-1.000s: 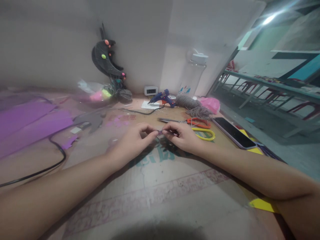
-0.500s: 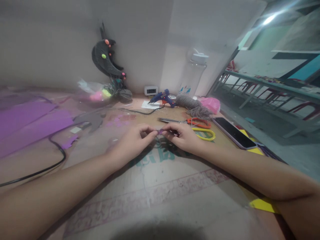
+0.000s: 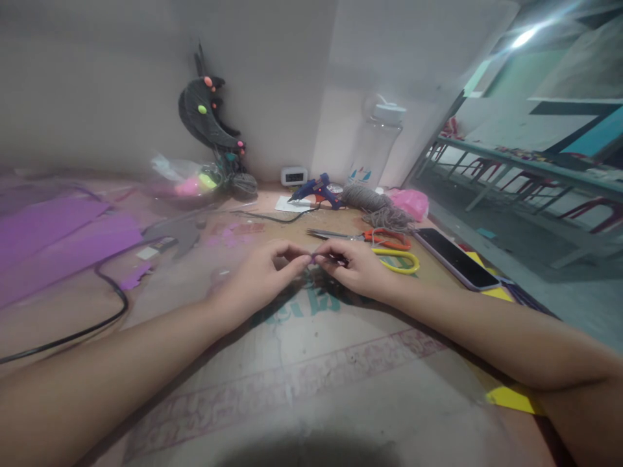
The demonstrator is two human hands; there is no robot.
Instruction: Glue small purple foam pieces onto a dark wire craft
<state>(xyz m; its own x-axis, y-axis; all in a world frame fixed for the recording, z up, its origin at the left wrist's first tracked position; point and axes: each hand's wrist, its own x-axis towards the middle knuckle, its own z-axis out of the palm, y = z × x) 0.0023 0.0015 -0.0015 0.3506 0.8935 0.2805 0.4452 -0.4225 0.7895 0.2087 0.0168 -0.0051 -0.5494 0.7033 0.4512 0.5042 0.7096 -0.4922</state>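
My left hand (image 3: 263,275) and my right hand (image 3: 353,266) meet fingertip to fingertip just above the table's middle. Both pinch a tiny purple piece (image 3: 311,258), too small to name. The fingers of each hand are curled and pressed together. Just behind my right hand lie orange-handled scissors (image 3: 384,237) and yellow-handled scissors (image 3: 399,259). My forearms rest on the printed sheet (image 3: 302,350) that covers the table.
A blue glue gun (image 3: 315,189), a bundle of grey yarn (image 3: 372,202), a phone (image 3: 455,257), a clear bottle (image 3: 377,146) and a small clock (image 3: 294,176) stand further back. Purple sheets (image 3: 53,240) and a black cable (image 3: 104,305) lie left. A dark crescent ornament (image 3: 207,117) leans on the wall.
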